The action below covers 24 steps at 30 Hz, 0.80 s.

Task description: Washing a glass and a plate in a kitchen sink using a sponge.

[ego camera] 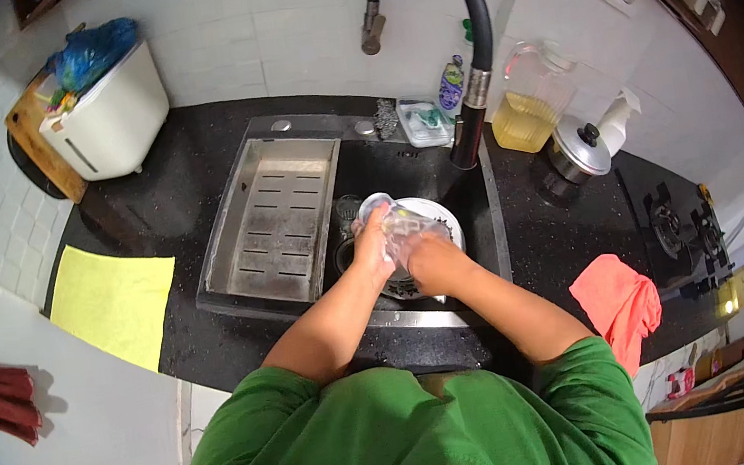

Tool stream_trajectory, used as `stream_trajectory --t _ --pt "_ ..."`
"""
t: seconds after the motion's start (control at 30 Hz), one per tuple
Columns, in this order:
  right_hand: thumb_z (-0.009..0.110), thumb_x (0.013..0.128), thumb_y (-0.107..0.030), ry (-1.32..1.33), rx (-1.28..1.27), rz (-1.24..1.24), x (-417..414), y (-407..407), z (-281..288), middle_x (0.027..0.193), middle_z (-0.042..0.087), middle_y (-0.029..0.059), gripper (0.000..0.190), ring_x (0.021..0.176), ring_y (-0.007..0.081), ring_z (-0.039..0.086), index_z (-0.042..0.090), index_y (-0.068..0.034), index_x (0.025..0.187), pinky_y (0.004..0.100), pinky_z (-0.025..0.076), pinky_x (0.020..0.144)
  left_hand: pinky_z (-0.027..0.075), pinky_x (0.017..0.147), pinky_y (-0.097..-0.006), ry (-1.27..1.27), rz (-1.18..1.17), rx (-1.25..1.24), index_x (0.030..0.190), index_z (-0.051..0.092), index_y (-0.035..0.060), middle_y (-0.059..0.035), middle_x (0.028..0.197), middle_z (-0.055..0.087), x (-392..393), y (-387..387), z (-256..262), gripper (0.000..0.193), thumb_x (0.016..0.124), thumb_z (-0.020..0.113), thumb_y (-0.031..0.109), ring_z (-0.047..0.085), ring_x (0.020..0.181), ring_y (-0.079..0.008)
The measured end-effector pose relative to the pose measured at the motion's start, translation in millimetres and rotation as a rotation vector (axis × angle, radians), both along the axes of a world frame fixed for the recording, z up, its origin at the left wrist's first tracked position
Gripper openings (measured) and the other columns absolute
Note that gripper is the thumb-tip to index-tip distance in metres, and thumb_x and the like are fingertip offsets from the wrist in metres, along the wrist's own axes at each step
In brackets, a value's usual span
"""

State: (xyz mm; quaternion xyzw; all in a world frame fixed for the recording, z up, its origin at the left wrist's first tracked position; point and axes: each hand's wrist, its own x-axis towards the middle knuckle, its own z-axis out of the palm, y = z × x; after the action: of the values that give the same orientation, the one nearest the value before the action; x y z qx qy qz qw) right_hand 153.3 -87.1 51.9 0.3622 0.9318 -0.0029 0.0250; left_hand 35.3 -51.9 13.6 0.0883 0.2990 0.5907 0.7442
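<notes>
Over the black sink basin, my left hand grips a clear drinking vessel, perhaps a glass, held at a tilt. My right hand is at the vessel's lower end with its fingers bent. Whether those fingers are inside it or hold something is hidden. Below, in the basin, lies a white plate with a dark pattern near its rim. A second clear glass sits left of my hands, beside a dark round item partly covered by my left hand.
A slotted steel tray fills the sink's left side. The black gooseneck faucet arches behind. Along the back are a steel scourer, a sponge dish and a soap bottle. Rightward stand a pitcher, a lidded pot and an orange cloth.
</notes>
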Motion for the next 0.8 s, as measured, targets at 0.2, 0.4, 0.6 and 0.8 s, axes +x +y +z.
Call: stream_trajectory --t 0.2,0.4,0.6,0.8 --pt "0.061 0.065 -0.013 0.643 -0.226 -0.008 -14 5 -2 0.094 0.052 0.0182 0.037 0.091 0.0331 0.049 0.051 0.001 0.098 0.039 0.04 0.081 0.051 0.063 -0.0359 0.04 0.069 0.024 0.101 0.041 0.0072 -0.0105 0.088 0.053 -13 10 -12 0.038 0.073 0.063 0.021 0.058 0.076 -0.022" --pt "0.06 0.063 -0.016 -0.096 -0.162 -0.124 -5 0 15 0.101 0.052 0.0168 0.038 0.096 0.028 0.049 0.053 0.002 0.096 0.036 0.038 0.085 0.051 0.065 -0.0389 0.007 0.087 0.019 0.096 0.043 0.006 -0.0111 0.084 0.055 3 1 2 0.029 0.076 0.06 0.019 0.058 0.078 -0.0243" --pt "0.061 0.06 -0.012 0.768 -0.143 0.033 -8 6 -7 0.104 0.05 0.0195 0.052 0.101 0.0329 0.047 0.046 -0.002 0.109 0.0379 0.038 0.087 0.05 0.07 -0.0378 -0.006 -0.004 0.172 0.093 0.051 0.0049 -0.0133 0.089 0.057 -14 7 -15 0.025 0.08 0.055 0.026 0.058 0.083 -0.0244" --pt "0.061 0.058 -0.01 -0.035 -0.209 -0.098 2 12 -10 0.103 0.052 0.0183 0.044 0.099 0.0325 0.047 0.051 0.0 0.1 0.0385 0.039 0.085 0.045 0.081 -0.0403 -0.026 -0.11 0.028 0.101 0.05 0.004 -0.0131 0.095 0.058 -4 4 -9 0.04 0.082 0.051 0.038 0.057 0.088 -0.0264"
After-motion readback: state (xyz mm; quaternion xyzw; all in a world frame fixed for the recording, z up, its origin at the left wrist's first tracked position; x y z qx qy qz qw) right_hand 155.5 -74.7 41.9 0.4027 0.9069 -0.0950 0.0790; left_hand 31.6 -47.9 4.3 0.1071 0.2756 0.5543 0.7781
